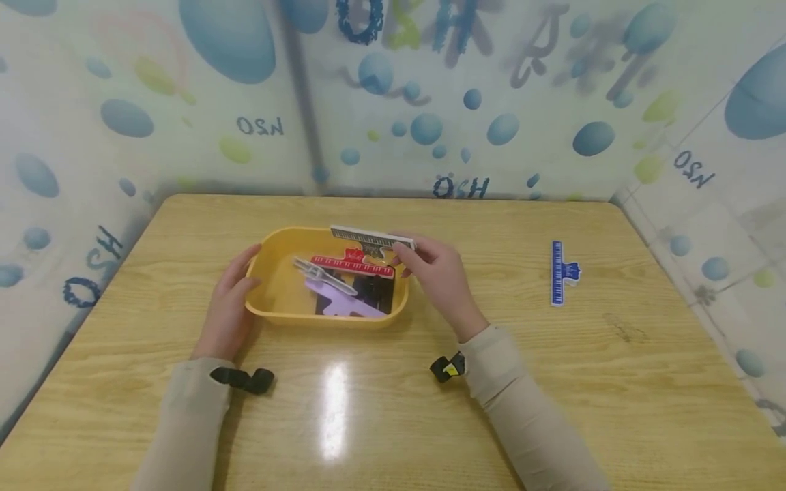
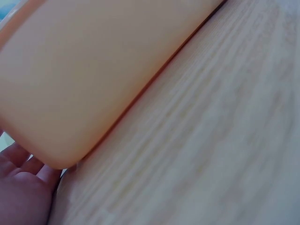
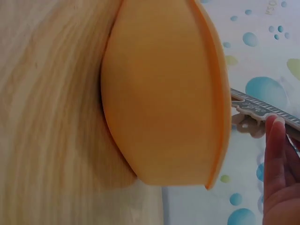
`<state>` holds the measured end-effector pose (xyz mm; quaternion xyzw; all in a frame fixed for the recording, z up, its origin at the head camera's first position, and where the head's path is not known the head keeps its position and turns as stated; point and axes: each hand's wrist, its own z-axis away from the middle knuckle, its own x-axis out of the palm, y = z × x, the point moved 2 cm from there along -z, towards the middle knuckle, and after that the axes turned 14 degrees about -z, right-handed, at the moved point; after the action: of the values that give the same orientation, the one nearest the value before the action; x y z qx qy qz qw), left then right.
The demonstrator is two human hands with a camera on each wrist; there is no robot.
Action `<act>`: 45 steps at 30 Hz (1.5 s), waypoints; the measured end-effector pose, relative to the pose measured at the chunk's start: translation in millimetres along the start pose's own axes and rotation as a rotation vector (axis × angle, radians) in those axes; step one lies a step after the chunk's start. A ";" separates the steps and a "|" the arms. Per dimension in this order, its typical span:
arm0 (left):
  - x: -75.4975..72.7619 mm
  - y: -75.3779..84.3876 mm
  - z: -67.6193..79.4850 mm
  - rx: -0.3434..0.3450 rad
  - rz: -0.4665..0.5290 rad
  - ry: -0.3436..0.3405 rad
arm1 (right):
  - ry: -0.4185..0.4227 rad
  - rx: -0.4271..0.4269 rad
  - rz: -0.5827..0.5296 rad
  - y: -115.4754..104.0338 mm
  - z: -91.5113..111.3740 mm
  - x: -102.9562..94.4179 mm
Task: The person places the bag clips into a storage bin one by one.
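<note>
A yellow plastic basin (image 1: 270,315) stands on the wooden table. My left hand (image 1: 228,310) holds its left end, with the thumb at the rim and the fingers along the outer wall. In the right hand (image 1: 439,276) a dark grey clip (image 1: 371,238) with a keyboard pattern is pinched by one end, above the basin's right part. Below it in the basin lie a red clip (image 1: 353,266) of the same kind, a clear fork-like utensil (image 1: 331,278), a lilac flat piece (image 1: 340,300) and black items (image 1: 376,290), partly covered.
A blue keyboard-patterned clip (image 1: 557,273) lies on the table (image 1: 393,409) to the right of the basin. Behind the table's far edge rises a wall (image 1: 393,150) with blue and green spots. Black straps (image 1: 248,380) are around both wrists.
</note>
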<state>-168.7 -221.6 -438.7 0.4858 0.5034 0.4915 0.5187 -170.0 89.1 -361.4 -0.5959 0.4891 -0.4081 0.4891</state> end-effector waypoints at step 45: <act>0.3 -3.5 -0.9 0.007 0.012 0.001 | -0.099 0.160 0.078 36.6 -0.1 20.2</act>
<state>-169.6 -221.4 -442.2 0.4901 0.5025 0.4933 0.5138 -172.9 67.7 -397.1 -0.5548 0.4529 -0.3967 0.5741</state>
